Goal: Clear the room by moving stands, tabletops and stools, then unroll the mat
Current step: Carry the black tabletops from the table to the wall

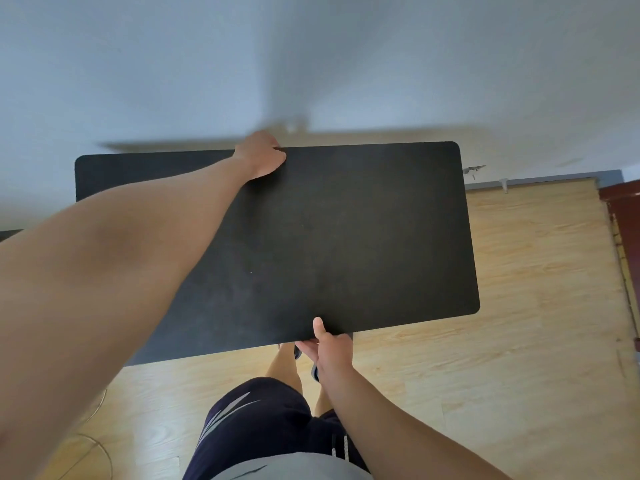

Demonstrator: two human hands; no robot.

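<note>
Floor [519, 306]: pale wood-look planks, meeting a white wall [173, 64] with a grey skirting [540, 181]; a dark red door edge [623, 209] at right. Black tabletop [346, 237]: rounded corners, held off the floor before the person, far edge near the wall. Left hand [259, 155]: arm outstretched, fingers curled over the far edge. Right hand [330, 348]: gripped the near edge, thumb on top, fingers beneath.
</note>
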